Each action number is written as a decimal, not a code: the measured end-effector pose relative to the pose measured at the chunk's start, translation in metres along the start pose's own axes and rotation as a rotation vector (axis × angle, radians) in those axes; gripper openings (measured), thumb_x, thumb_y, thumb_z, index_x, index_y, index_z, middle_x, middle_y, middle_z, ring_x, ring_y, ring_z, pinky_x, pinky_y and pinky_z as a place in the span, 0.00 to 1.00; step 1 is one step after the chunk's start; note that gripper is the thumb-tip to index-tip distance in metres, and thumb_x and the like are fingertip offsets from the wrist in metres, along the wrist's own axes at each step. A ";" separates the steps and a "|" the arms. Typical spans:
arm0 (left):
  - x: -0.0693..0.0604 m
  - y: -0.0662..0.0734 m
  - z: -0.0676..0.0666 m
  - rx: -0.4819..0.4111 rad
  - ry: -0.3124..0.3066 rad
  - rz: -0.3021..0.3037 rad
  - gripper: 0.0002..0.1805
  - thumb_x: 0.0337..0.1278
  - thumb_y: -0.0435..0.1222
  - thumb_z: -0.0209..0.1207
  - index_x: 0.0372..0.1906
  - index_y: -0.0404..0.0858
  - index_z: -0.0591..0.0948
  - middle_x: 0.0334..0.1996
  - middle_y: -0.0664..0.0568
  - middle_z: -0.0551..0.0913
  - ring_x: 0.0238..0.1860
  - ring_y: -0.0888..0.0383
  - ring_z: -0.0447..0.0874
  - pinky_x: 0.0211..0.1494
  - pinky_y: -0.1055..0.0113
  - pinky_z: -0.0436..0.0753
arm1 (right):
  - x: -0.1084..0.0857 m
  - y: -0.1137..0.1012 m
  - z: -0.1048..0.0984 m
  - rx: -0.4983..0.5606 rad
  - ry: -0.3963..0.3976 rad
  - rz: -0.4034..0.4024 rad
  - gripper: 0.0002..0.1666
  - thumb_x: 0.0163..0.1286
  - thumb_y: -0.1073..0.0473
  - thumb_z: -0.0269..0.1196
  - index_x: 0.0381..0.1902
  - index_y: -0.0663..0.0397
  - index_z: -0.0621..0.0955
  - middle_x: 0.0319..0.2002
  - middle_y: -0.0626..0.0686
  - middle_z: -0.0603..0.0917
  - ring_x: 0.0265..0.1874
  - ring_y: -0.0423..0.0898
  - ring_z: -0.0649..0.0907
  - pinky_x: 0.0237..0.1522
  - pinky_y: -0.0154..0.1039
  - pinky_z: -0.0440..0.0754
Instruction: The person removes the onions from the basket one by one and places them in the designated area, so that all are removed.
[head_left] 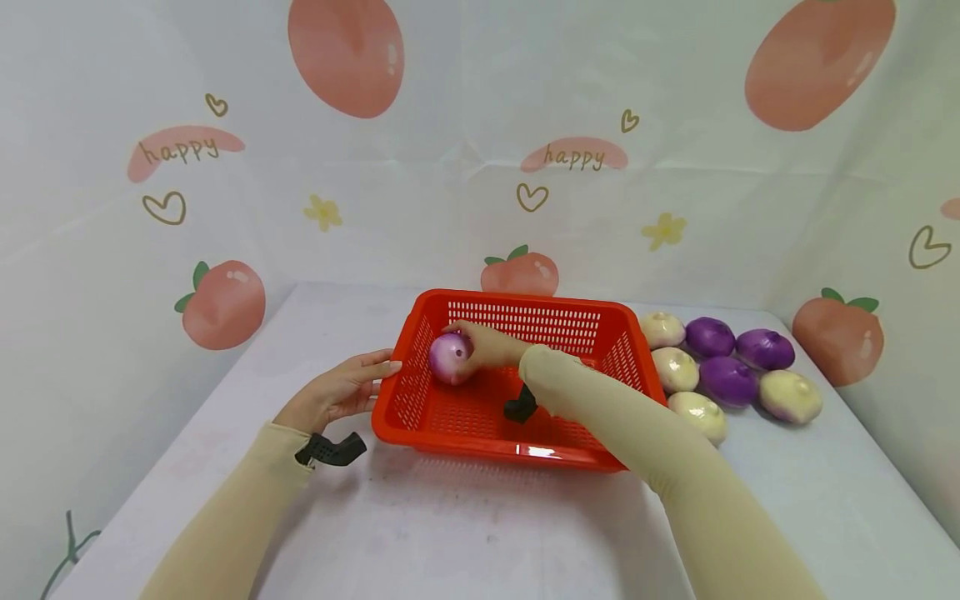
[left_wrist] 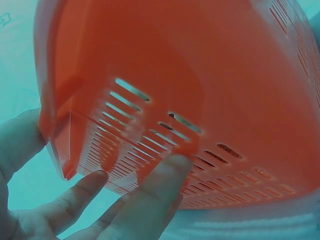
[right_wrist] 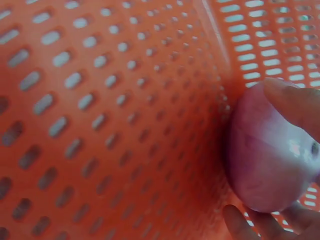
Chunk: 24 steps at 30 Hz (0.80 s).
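Note:
A red plastic basket with slotted walls stands in the middle of the table. Inside it, by the left wall, my right hand grips a pale purple onion. The right wrist view shows the thumb on one side of that onion and fingers on the other, with the slotted base and wall close by. My left hand holds the basket's left rim, its thumb over the edge. From the left wrist view, its fingers lie against the outer wall below.
To the right of the basket lies a group of several loose onions, some dark purple and some cream-coloured. A fruit-printed white sheet hangs behind the table. A thin green cord shows at the lower left.

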<state>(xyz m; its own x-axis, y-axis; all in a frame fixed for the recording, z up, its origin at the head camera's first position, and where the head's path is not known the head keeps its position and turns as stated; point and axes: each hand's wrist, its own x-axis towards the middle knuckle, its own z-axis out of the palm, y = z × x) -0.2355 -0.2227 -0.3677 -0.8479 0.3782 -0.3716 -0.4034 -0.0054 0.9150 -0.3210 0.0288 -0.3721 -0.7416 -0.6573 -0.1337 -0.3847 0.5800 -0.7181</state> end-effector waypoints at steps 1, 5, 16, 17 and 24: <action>0.000 0.000 0.000 0.002 -0.003 0.001 0.35 0.69 0.42 0.54 0.74 0.37 0.55 0.46 0.54 0.82 0.43 0.56 0.86 0.47 0.57 0.86 | 0.000 0.000 0.002 -0.003 0.004 0.000 0.47 0.53 0.58 0.75 0.68 0.51 0.65 0.60 0.55 0.74 0.58 0.51 0.74 0.62 0.46 0.75; -0.001 0.000 0.001 0.008 -0.006 0.002 0.35 0.69 0.42 0.54 0.74 0.37 0.54 0.47 0.54 0.82 0.43 0.56 0.86 0.47 0.57 0.86 | 0.002 0.000 0.007 -0.045 0.016 -0.013 0.51 0.49 0.59 0.77 0.69 0.52 0.63 0.60 0.56 0.73 0.59 0.51 0.74 0.63 0.46 0.74; -0.001 0.000 0.001 0.003 0.010 -0.001 0.35 0.69 0.42 0.54 0.74 0.37 0.55 0.46 0.54 0.82 0.43 0.56 0.86 0.47 0.56 0.86 | -0.001 -0.004 0.005 -0.086 0.042 0.014 0.50 0.49 0.56 0.78 0.67 0.52 0.65 0.58 0.53 0.74 0.58 0.49 0.75 0.61 0.46 0.77; -0.001 0.000 0.002 0.003 0.008 0.000 0.35 0.69 0.42 0.54 0.74 0.37 0.55 0.46 0.54 0.82 0.43 0.56 0.86 0.47 0.56 0.86 | -0.002 -0.006 0.002 -0.081 0.047 0.012 0.50 0.49 0.56 0.77 0.67 0.52 0.65 0.58 0.53 0.74 0.58 0.49 0.75 0.61 0.46 0.77; 0.000 -0.001 0.001 0.010 0.035 -0.013 0.36 0.67 0.43 0.56 0.74 0.39 0.55 0.46 0.55 0.81 0.43 0.56 0.86 0.48 0.56 0.85 | -0.020 -0.020 -0.029 0.104 0.117 0.008 0.53 0.54 0.53 0.74 0.71 0.49 0.58 0.61 0.54 0.70 0.59 0.50 0.74 0.60 0.46 0.77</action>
<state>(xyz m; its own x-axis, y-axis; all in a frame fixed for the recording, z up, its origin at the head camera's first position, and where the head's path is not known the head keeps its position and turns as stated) -0.2350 -0.2213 -0.3684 -0.8544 0.3451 -0.3885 -0.4110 0.0086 0.9116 -0.3142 0.0447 -0.3356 -0.8055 -0.5892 -0.0636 -0.3245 0.5282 -0.7847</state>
